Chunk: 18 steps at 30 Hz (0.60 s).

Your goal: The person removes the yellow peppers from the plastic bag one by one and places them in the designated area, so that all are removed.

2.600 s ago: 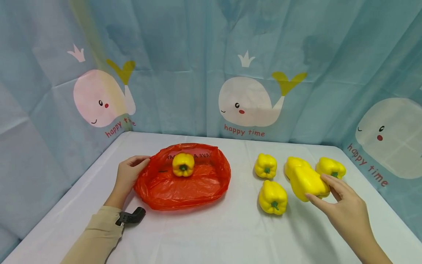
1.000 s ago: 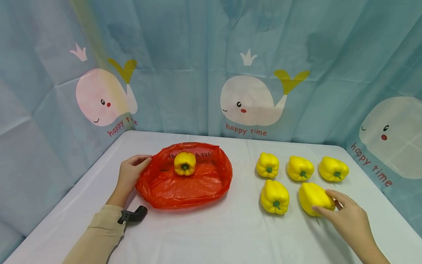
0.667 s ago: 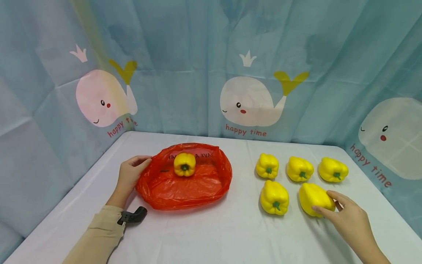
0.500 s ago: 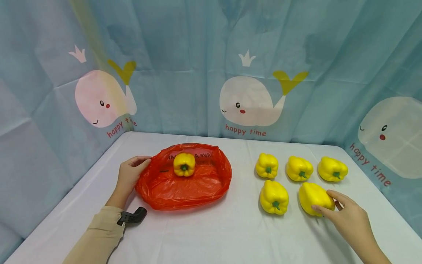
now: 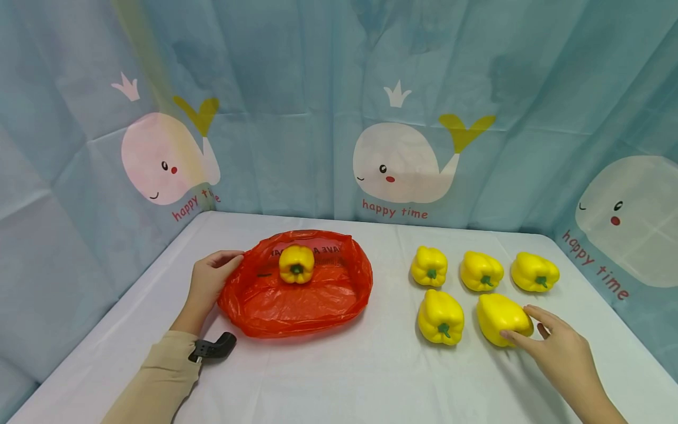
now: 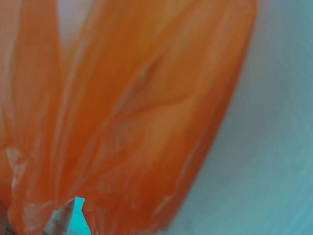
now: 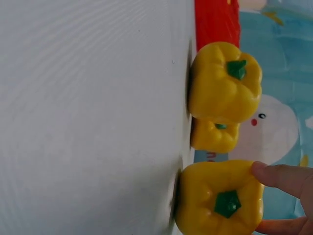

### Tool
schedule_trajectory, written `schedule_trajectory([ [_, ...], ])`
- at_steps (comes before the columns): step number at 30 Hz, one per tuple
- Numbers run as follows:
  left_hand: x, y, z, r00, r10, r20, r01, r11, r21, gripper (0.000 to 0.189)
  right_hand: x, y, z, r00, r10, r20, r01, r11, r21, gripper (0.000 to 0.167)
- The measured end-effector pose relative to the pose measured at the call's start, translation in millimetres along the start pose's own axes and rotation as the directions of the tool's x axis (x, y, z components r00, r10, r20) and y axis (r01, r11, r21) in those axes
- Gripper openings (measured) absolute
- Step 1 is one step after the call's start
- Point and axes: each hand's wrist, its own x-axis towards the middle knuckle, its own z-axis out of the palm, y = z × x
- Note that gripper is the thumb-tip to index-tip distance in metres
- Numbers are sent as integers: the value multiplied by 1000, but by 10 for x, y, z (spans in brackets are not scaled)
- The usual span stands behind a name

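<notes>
My left hand (image 5: 210, 282) pinches the left rim of a red plastic bag (image 5: 307, 306), which lies spread with its mouth wide. Inside it, against the back wall, sits one yellow bell pepper (image 5: 296, 264). In the left wrist view the bag (image 6: 137, 112) fills most of the picture. My right hand (image 5: 564, 347) holds another yellow bell pepper (image 5: 500, 318) between thumb and fingers, low at the table. The right wrist view shows this pepper's green stem (image 7: 227, 203), with fingertips at its side.
Left of the held pepper stands a yellow bell pepper (image 5: 441, 318). Behind are three more: a left one (image 5: 429, 266), a middle one (image 5: 481, 271) and a right one (image 5: 535, 272). A white cloth (image 5: 339, 377) covers the table; a blue whale-print curtain (image 5: 296, 118) hangs behind.
The right hand's pepper came down from above the back row to the front row, then shifted slightly left in the last half second. The left hand and bag stay as they were.
</notes>
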Motion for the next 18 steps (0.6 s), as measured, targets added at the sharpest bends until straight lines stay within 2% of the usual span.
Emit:
schedule_trajectory([
  [5, -1, 4, 1, 1000, -7, 0, 7, 1000, -4, 52, -47, -81, -4, 997, -19, -73, 21, 999, 28, 84],
  [7, 2, 4, 4, 1000, -6, 0, 6, 1000, -4, 52, -82, -147, -3, 988, -38, -149, 49, 996, 72, 76],
  [9, 4, 2, 3, 1000, -4, -1, 4, 1000, 1, 52, -114, -239, 1, 972, -44, -229, 81, 984, 157, 68],
  [11, 4, 3, 1, 1000, -3, -1, 3, 1000, 7, 52, -142, -356, 4, 953, -45, -300, 127, 957, 259, 62],
  [13, 2, 4, -2, 1000, -3, 2, 3, 1000, 9, 52, -160, -490, 8, 941, -51, -336, 171, 926, 338, 60],
  [18, 6, -2, 2, 1000, 3, -4, -3, 1000, 4, 52, -189, -844, 33, 944, -136, -300, 261, 864, 431, 57],
])
